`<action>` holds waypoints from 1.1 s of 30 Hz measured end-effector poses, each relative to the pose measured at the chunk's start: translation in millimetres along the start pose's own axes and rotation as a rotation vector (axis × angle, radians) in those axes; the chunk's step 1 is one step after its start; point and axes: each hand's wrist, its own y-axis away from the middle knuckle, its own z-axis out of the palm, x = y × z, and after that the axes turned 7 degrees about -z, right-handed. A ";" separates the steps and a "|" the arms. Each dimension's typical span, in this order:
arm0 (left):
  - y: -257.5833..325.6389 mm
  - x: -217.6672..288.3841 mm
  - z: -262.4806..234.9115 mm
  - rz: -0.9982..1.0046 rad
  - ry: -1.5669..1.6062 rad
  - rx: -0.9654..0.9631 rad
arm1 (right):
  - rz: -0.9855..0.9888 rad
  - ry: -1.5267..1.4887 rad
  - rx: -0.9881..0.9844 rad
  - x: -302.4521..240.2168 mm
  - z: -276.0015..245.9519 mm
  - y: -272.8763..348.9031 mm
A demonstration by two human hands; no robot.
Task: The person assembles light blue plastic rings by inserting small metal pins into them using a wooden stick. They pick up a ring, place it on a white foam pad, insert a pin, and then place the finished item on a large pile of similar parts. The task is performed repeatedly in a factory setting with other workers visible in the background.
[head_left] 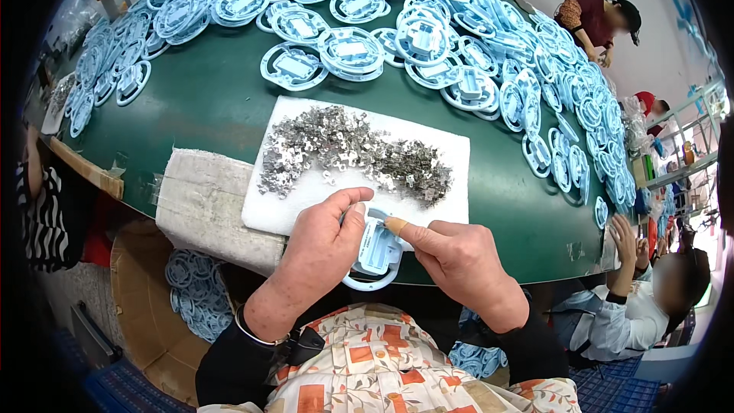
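In the head view, your left hand [325,241] was closed around the left side of a light blue ring-shaped plastic part with a rectangular centre [375,254], thumb over its upper edge and fingers wrapped beneath, holding it just above your lap at the near edge of the green rounded table [206,107]. Your right hand [459,256] had its fingers pressed together at the part's upper right corner, and the fingertip with the tan bandage [396,225] touched the centre block; whether a clip sat under that fingertip could not be seen. Just beyond your hands lay the white foam pad [451,149], carrying a thick scatter of small silvery metal clips [352,149], so a large supply remained unused. Further back and along the right side, the heaps of light blue plastic rings [428,30] covered most of the table; from this view you could not tell which of them were finished. More blue rings lay in the brown cardboard box [145,298] to your lower left, beside your knee. Judging by the full heap of clips and the crowded table, the work looked far from done, with one part in hand.
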 end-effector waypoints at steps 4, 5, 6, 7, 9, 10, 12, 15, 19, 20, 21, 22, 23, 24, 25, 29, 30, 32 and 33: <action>-1.0 -1.6 1.1 0.007 -0.023 -0.007 | 0.036 -0.049 -0.017 -0.8 -0.1 0.3; -0.9 -2.1 1.3 0.019 -0.036 0.000 | 0.040 -0.097 0.006 1.1 2.9 0.8; -0.8 -2.3 1.6 0.031 -0.050 0.006 | 0.044 -0.145 0.031 2.2 4.7 1.4; -1.0 -1.8 1.5 0.045 -0.064 0.014 | 0.066 -0.146 -0.007 1.5 2.4 -0.3; -0.1 -1.1 2.0 0.044 -0.087 0.017 | 0.111 -0.146 -0.080 -3.0 -8.7 -6.4; 0.3 -0.6 2.4 0.044 -0.099 0.017 | 0.106 -0.066 -0.139 -7.7 -16.0 -11.4; 0.8 -1.5 1.1 0.037 -0.132 0.039 | 0.087 0.074 -0.254 -16.1 -22.5 -22.5; 1.3 -3.0 2.5 0.047 -0.117 0.051 | 0.022 0.095 -0.281 -15.6 -28.9 -29.6; -0.3 -5.3 4.9 0.045 -0.066 0.047 | 0.116 -0.001 -0.202 -10.6 -25.5 -13.3; -0.2 -6.3 5.6 0.045 -0.047 0.041 | 0.128 0.005 -0.186 -12.3 -24.0 -10.8; -0.1 -7.1 6.1 0.046 -0.029 0.036 | 0.141 0.011 -0.171 -13.4 -22.7 -7.9; -0.4 -5.7 4.1 0.052 -0.015 0.037 | 0.122 -0.012 -0.119 -13.1 -23.4 -6.2; 0.5 -6.1 2.4 0.049 0.096 0.015 | 0.101 -0.034 -0.068 -11.6 -24.6 -3.8; 3.0 -7.9 1.1 0.046 0.206 -0.007 | 0.080 -0.057 -0.017 -10.9 -24.8 -2.2; 4.4 -8.4 1.6 0.045 0.315 -0.037 | 0.174 -0.180 0.039 -10.7 -22.4 -0.9; 15.8 3.2 7.1 0.035 0.575 -0.157 | 0.427 -0.850 0.173 -9.1 4.7 2.7; 16.3 5.2 10.5 0.022 0.621 -0.194 | 0.420 -1.087 0.226 -2.0 19.6 6.6; 19.1 -0.1 10.0 0.025 0.611 -0.238 | 0.421 -1.159 0.162 -4.2 9.3 5.1; 20.1 0.7 8.9 0.076 0.495 -0.243 | 0.405 -1.156 0.143 -2.6 4.9 4.2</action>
